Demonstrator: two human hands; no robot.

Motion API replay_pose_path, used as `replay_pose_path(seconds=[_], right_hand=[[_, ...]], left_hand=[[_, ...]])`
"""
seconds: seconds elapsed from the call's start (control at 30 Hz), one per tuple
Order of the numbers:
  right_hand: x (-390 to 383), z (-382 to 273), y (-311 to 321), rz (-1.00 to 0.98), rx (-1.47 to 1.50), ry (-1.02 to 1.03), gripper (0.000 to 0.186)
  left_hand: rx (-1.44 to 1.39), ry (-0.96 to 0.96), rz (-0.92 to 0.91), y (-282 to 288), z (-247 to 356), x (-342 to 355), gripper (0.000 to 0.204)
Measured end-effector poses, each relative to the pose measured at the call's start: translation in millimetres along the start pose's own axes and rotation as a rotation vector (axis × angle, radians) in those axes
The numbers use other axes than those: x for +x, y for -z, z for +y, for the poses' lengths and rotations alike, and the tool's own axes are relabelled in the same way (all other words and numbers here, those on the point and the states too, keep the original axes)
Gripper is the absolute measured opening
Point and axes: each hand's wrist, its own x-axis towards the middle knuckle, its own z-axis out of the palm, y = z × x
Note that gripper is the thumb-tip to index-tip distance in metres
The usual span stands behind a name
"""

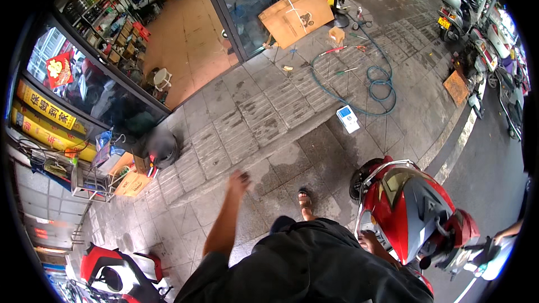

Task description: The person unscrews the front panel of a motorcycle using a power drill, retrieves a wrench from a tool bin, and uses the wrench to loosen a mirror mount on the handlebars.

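Note:
My left hand (238,182) hangs over the paving in front of me, with nothing seen in it. Its fingers look loosely bent and apart, a little blurred. My right hand (370,242) is low at the near side of a red and grey motor scooter (412,202), next to its bent silver bar (368,184). Those fingers are partly hidden, and I cannot make out whether they grip the scooter or only rest against it. A sandalled foot (305,202) shows on the paving between my hands.
A blue-and-white device (347,119) lies on the paving near a coiled teal hose (382,84) and scattered tools. Flattened cardboard (297,17) leans by the shop door. Another red-and-white scooter (115,272) stands at lower left, boxes (132,183) at left, parked scooters (488,39) at right.

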Motion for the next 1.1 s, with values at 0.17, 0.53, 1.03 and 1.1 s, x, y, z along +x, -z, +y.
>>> replay_pose_path(seconds=[0.17,0.53,1.03,1.1], right_hand=[[68,-128,-123,0.064,-2.030,0.521,0.024],[180,-399,-565,0.377,-0.768,0.449,0.022],[284,-454,-823,0.163,-1.199,0.197,0.030],[297,-467,-828,0.252,-0.911,0.065,0.022]], left_hand=[[-0.164,-0.046,0.568,267,6,-67,0.042],[0.026,0.531,0.464,249,12,22,0.016],[0.184,-0.256,0.202,194,547,472,0.034],[0.271,-0.255,0.054,159,570,498,0.035]])
